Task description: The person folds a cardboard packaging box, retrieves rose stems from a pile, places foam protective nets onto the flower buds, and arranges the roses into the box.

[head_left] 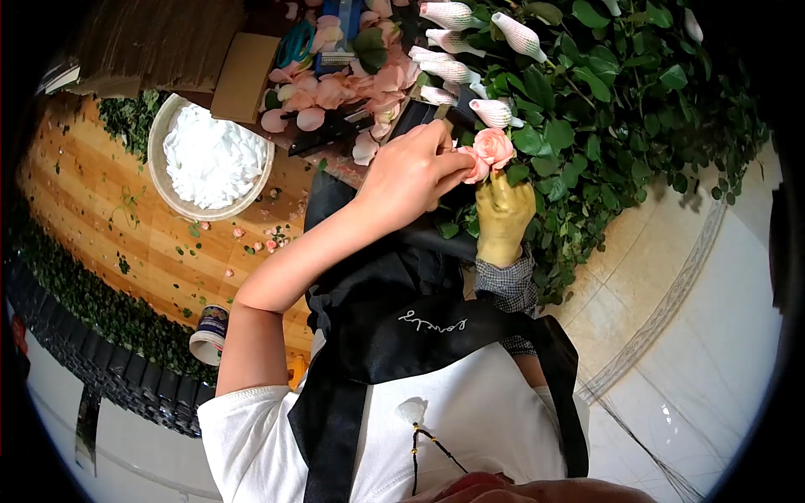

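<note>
My left hand [412, 166] has its fingertips pinched at the outer petals of a pink rose [493, 147], and my gloved right hand [505, 208] is curled just below the bloom, apparently holding it by the stem, though the glove hides that. The rose sits between my two hands, at the near edge of the leaves [579, 159]. The outer petals look thin, so too hard a pinch on my left could bruise or tear them, and a sideways tug could loosen more than the one I have hold of. If the glove squeezes too tightly, the neck might bend or snap; too loosely, and the bloom could turn as I pull. Leaves crowd close beside the glove, and one caught on the rose could jerk it out of line. Just beyond lie the netted buds [517, 38], their white sleeves pointing towards my side; a careless sweep of my knuckles might knock one askew. Off to my left, loose petals [314, 90] are heaped among dark objects I can't make out, and a good petal dropped there would be hard to pick out again. Farther left, the basin [154, 163] of white pieces [210, 159] stands uncovered on the wooden floor [92, 180], so stray scraps could fall in.
</note>
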Available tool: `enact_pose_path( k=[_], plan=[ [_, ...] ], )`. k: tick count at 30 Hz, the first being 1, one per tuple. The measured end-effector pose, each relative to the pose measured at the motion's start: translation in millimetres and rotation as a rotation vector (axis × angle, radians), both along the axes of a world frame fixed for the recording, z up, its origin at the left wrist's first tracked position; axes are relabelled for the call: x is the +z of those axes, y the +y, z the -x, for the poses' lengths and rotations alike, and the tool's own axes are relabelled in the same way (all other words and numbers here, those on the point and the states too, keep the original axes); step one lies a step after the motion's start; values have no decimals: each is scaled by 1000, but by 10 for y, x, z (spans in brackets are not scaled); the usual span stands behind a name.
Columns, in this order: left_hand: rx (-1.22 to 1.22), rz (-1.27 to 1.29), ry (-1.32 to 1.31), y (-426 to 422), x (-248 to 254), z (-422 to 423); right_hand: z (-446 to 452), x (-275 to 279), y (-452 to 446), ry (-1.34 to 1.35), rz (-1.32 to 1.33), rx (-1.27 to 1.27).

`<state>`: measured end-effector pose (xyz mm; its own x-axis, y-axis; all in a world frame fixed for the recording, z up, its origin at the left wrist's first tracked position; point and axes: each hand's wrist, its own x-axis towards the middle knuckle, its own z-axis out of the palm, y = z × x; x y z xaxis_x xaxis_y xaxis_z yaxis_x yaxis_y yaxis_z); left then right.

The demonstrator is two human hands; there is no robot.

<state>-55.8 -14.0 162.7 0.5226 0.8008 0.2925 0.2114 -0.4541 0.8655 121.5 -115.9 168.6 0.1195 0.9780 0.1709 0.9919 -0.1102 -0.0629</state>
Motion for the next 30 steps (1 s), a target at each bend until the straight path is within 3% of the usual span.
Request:
enact_pose_path(
  k=[11, 16, 30],
  plan=[
    [52, 43, 104, -22, 58, -86, 60, 34, 58, 56, -84, 24],
    [-81, 188, 223, 59, 49, -67, 60, 67, 76, 44, -74, 60],
    [-51, 365, 146, 81, -39, -62, -16, -20, 21, 51, -38, 56]
  ],
)
